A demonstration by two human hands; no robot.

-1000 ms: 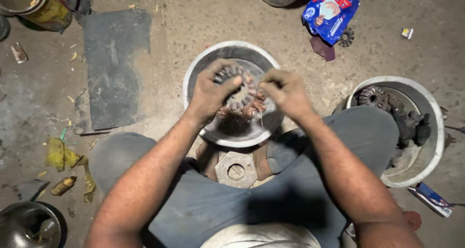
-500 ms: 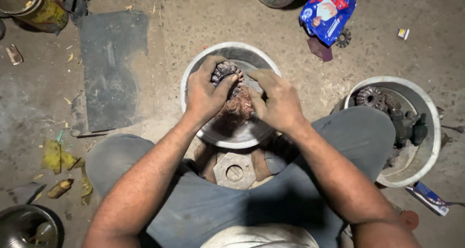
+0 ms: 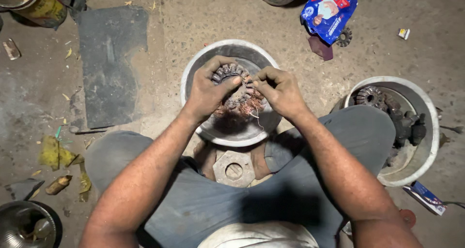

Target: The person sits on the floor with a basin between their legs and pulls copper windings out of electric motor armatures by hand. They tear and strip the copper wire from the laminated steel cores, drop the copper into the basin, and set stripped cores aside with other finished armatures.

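Observation:
Over a round metal bowl [image 3: 220, 51] on the floor, my left hand [image 3: 206, 90] grips a toothed, ring-shaped motor core [image 3: 227, 72] with copper wire windings. My right hand [image 3: 278, 90] pinches the loose reddish copper wire [image 3: 249, 107] at the core's right side. Strands hang down into the bowl. Both hands touch the core over the bowl's middle. My knees frame the bowl, and a hexagonal metal block [image 3: 233, 168] with a centre hole lies between my feet.
A second metal bowl [image 3: 426, 156] with gears and dark parts sits at right. A blue packet [image 3: 329, 10] and small gear [image 3: 344, 37] lie at the top right. A dark mat [image 3: 111, 59] lies left, a yellow can [image 3: 41, 5] at top left, and a steel pot [image 3: 24, 226] at bottom left.
My hands shifted on the core: the right hand moved from covering it to pinching wire at its right edge, exposing the toothed ring under my left hand.

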